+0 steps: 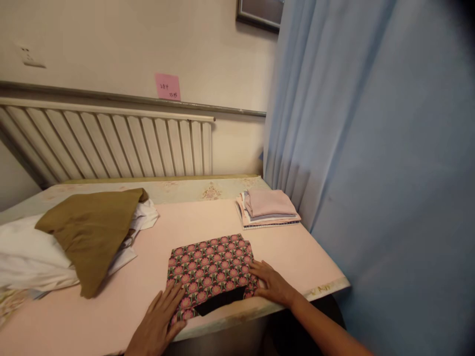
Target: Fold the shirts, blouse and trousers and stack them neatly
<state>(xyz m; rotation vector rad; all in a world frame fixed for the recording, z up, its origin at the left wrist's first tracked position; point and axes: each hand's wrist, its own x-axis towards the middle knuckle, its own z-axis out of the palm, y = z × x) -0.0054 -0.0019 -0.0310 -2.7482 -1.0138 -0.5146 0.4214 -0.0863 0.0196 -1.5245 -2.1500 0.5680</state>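
Note:
A patterned cloth (pixel 213 264) with pink flowers on a dark ground lies flat near the table's front edge, its shape roughly rectangular. Along its near side shows a black strip (pixel 220 300). My left hand (pixel 159 316) rests on the cloth's left edge, fingers stretched out. On the opposite edge lies my right hand (pixel 272 284), palm down, its fingers extended over the cloth. Neither hand grips the fabric.
A folded stack of cloths (pixel 269 207) sits at the back right. Crumpled white fabric (pixel 33 252) and an olive-brown cloth (pixel 96 222) are heaped at left. A blue curtain (pixel 371 173) hangs along the right side; a radiator (pixel 122 143) stands behind the table.

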